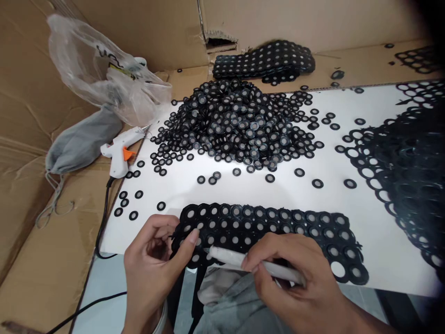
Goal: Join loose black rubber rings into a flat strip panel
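My left hand [156, 260] grips the left end of a black sheet [236, 225], its thumb on top and its curled fingers at the edge. The sheet has rows of rings with pale centres and lies along the front edge of the white board. One hole near its right end shows white. In my right hand [295, 269] is a white pen-like tool [229, 256], pinched between thumb and fingers. The tool's tip points left, at the sheet's lower row near my left thumb. Beyond the sheet rises a heap of small black rings [236, 120] with pale centres.
A white glue gun [120, 155] with an orange trigger lies left of the board [156, 232]. Behind it are a grey pouch [85, 139] and a plastic bag [114, 69]. Stacked dotted sheets [264, 60] lie at the back, and perforated black sheets [410, 171] at the right.
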`<state>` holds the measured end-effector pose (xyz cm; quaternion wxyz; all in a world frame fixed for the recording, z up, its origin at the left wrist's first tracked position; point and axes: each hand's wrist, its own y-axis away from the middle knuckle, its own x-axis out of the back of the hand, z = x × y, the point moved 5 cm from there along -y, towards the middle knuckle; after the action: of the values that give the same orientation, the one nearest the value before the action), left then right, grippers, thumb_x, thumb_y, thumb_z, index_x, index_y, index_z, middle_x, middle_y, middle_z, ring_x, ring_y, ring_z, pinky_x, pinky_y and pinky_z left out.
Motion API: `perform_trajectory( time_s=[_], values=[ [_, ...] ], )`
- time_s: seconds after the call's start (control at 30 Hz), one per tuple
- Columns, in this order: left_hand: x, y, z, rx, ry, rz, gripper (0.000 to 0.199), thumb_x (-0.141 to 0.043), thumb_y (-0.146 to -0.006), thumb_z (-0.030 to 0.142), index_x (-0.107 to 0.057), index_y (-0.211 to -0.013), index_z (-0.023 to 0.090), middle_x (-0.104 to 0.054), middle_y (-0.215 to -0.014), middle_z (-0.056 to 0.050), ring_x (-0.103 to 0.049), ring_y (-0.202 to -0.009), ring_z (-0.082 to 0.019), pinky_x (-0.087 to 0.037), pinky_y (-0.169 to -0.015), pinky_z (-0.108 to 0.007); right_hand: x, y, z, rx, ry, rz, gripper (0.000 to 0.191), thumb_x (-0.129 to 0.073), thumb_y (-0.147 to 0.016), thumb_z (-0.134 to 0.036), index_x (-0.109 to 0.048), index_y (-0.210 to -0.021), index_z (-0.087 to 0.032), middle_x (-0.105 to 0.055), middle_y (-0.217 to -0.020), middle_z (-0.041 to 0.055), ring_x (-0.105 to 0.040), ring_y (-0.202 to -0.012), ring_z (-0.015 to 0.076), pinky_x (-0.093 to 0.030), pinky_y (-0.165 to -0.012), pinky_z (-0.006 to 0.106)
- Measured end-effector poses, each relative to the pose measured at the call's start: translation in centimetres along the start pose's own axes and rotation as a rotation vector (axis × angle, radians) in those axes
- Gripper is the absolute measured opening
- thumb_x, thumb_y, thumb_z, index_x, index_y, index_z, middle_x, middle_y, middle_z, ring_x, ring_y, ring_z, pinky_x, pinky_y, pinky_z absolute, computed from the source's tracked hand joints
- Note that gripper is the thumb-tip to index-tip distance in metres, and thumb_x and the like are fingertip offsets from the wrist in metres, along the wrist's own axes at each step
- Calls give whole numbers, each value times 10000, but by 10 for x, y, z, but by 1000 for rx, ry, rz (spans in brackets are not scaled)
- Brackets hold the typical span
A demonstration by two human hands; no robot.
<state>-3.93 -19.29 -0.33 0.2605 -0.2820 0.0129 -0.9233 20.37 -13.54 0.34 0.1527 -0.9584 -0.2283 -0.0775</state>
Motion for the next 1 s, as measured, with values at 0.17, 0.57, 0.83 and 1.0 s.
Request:
perform_trajectory(
  time_s=[0.17,0.57,0.83,1.0],
  values=[
    [-1,0,1,4,17,-1,227,-897,-875,236,-674,-894,268,-549,-736,62,-479,-647,-123,-398,-564,-215,-1,2,4,-3,11,-16,262,-624,-923,-40,-737,-979,-270,-826,-751,-46,-707,-521,112,-445,-470,206],
    [-1,0,1,-13,12,4,254,-896,-887,235,-645,-869,260,-515,-729,73,-457,-634,-108,-388,-555,-200,0,0,-1,14,-6,18,255,-604,-900,-39,-713,-936,-267,-764,-685,-86,-607,-442,65,-445,-476,175],
    [0,0,0,-10,17,1,245,-892,-893,226,-649,-888,259,-498,-738,70,-445,-643,-111,-377,-553,-210,2,-2,-2,14,-7,7,262,-594,-918,-40,-721,-951,-266,-754,-672,-86,-584,-429,61,-441,-472,171],
    [-1,0,3,-25,15,2,245,-885,-891,213,-644,-880,260,-485,-728,75,-445,-638,-105,-372,-551,-198,0,-1,0,11,5,-1,268,-605,-925,-35,-728,-975,-268,-819,-747,-56,-688,-500,92,-446,-476,198]
  ],
)
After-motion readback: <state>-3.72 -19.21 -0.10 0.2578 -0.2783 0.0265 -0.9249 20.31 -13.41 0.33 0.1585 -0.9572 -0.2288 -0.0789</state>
